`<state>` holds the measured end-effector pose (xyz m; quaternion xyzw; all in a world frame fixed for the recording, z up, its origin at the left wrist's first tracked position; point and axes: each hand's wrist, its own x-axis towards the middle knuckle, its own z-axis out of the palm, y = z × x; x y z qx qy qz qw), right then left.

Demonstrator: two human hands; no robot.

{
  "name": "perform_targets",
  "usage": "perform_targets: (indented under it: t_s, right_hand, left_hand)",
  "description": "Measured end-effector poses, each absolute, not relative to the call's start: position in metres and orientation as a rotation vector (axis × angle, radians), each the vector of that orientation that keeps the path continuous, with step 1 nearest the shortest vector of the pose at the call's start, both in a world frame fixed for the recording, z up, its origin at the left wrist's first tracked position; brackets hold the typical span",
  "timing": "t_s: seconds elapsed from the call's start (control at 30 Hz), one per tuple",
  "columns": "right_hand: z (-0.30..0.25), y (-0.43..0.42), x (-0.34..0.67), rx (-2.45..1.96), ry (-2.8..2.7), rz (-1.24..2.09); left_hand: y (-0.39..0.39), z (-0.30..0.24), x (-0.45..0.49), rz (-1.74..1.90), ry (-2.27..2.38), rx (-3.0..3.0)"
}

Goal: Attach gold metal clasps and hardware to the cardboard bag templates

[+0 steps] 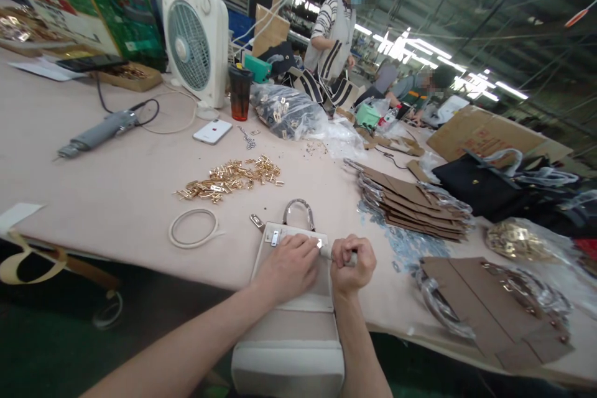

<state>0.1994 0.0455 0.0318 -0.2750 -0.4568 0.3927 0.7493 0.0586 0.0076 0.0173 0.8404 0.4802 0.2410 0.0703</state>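
Observation:
A pale beige handbag (pixel 321 291) lies at the table's front edge, its lower end reaching toward me. Its clear-wrapped handle (pixel 300 204) arches at the far end. My left hand (pixel 291 264) rests palm down across the bag's upper part, fingers laid over the panel. Closed in a fist at the bag's right side, my right hand (pixel 353 261) grips a short tool with a pale handle (pixel 325 252); its kind is mostly hidden. The tool points toward my left fingertips, beside a small shiny fitting (pixel 319 242). A metal clasp (pixel 256 221) on a strap sticks out at the bag's left.
Gold hardware (pixel 228 179) lies heaped beyond the bag, with a tape roll (pixel 193 228) nearer. Leftward are a grey power screwdriver (pixel 100 132), phone (pixel 212 131) and fan (pixel 196 37). Brown bag panels (pixel 415 202) are stacked right. A co-worker (pixel 336 18) stands across the table.

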Motion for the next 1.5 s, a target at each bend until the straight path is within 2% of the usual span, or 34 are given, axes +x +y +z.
perform_targets:
  t_s: [0.27,0.6,0.87,1.27,1.5]
  right_hand:
    - [0.016,0.045,0.195,-0.582,-1.175,0.710]
    - [0.020,0.054,0.195,-0.747,-1.187,0.695]
    - [0.033,0.092,0.186,-1.004,-1.195,0.886]
    - [0.043,0.089,0.206,-0.820,-0.913,0.937]
    - [0.043,0.124,0.195,-0.928,-0.860,1.215]
  left_hand:
    - [0.010,0.013,0.059,0.780,1.415,2.532]
    - [0.011,0.009,0.059,0.801,1.414,2.534]
    - [0.011,0.006,0.061,0.782,1.424,2.578]
    - [0.009,0.008,0.060,0.715,1.619,2.549]
    - [0.008,0.011,0.059,0.691,1.626,2.547]
